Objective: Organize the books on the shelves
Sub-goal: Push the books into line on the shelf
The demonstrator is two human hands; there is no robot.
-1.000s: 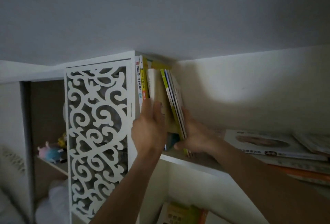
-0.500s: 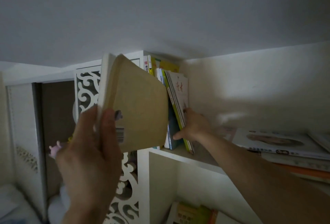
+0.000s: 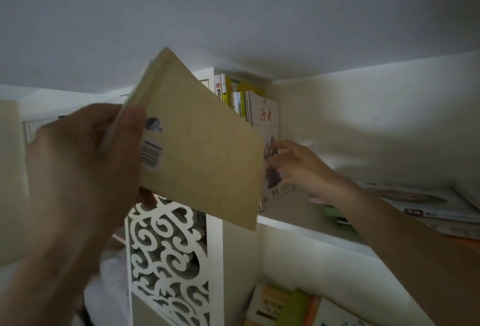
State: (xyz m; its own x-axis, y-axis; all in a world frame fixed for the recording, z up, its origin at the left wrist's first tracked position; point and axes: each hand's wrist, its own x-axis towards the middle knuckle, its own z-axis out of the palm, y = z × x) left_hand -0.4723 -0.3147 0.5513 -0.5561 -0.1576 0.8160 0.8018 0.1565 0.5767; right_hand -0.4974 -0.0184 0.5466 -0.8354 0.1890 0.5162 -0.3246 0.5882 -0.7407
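One tan paperback (image 3: 200,149) is now coming clear of the shelf (image 3: 306,232), our left hand (image 3: 85,170) gripping it; our right hand (image 3: 298,167), fingers loose, is steadying the upright books (image 3: 267,128), leaving a gap to fill.

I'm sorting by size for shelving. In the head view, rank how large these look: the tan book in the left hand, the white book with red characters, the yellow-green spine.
1. tan book, though nearness inflates it
2. white book with red characters
3. yellow-green spine
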